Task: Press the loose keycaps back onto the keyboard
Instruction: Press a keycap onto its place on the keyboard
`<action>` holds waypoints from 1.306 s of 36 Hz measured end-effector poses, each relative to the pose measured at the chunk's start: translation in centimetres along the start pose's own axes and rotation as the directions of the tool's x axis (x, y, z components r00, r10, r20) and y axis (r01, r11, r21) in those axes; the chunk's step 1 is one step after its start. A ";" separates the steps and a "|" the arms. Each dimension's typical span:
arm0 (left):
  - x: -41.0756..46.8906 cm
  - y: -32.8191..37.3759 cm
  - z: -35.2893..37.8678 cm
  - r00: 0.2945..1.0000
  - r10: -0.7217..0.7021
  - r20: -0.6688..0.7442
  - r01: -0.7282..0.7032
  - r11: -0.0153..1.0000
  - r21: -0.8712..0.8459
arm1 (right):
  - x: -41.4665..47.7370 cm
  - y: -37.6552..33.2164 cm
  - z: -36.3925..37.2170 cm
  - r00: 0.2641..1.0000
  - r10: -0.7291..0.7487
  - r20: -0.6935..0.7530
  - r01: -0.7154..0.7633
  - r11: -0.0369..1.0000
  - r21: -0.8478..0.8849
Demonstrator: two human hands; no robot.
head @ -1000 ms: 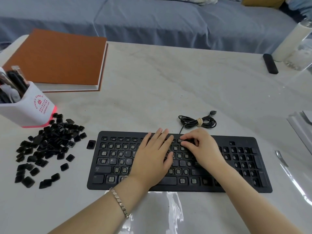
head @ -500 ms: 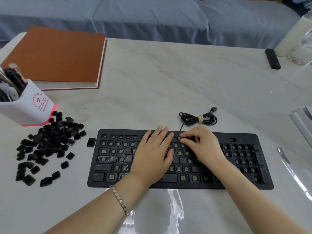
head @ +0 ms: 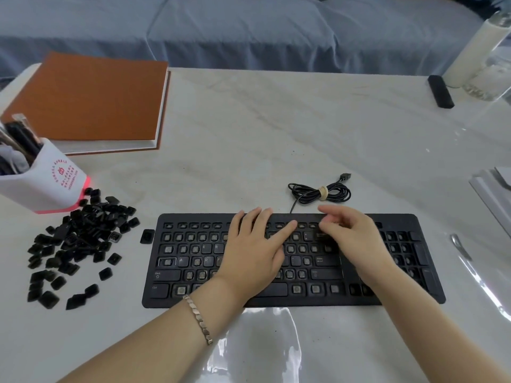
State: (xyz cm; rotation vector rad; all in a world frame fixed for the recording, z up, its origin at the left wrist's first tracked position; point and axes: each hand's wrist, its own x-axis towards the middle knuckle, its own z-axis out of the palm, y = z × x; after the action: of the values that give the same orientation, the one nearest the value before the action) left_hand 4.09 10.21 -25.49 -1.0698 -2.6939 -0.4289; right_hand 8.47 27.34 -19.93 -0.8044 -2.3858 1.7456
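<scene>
We see a keyboard (head: 193, 217) of dull black plastic. The loose keycaps (head: 80, 236) are black plastic too, some a bit shiny. The surface (head: 262, 134) looks like smooth pale stone. A clear sheet (head: 262, 341) on it shines. The bracelet (head: 197, 319) is shiny metal. The blue cloth (head: 249, 29) looks dull.

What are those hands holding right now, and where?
Nothing that shows. The left hand lies flat on the keyboard; the right hand hovers over it, loosely curled and empty.

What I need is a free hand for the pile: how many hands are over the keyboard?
2. The left hand lies flat on the keyboard, mid-board; the right hand is over its upper rows, fingers loosely curled. Neither is at the loose keycaps.
</scene>
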 end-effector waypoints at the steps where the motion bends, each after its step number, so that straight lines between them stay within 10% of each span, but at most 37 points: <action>1: 0.1 0.2 0.0 1.000 -0.010 -0.012 0.009 1.000 -0.018 | -0.2 0.1 -0.4 0.998 0.057 -0.009 -0.056 0.996 0.065; 19: 0.7 -0.1 0.4 0.988 0.003 -0.152 -0.018 0.995 -0.099 | -3.1 -0.1 -1.1 0.976 0.161 0.146 -0.207 0.895 0.395; 47: -3.9 -2.9 -1.6 1.000 -0.030 0.007 0.031 0.984 -0.176 | -7.1 -3.0 0.6 0.973 -0.221 0.070 0.193 0.940 0.282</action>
State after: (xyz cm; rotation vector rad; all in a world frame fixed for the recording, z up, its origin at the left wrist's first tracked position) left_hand 4.99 5.16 -25.66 -1.0756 -2.7205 -0.6819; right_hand 13.29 22.98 -15.75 -0.4213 -2.1230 2.0054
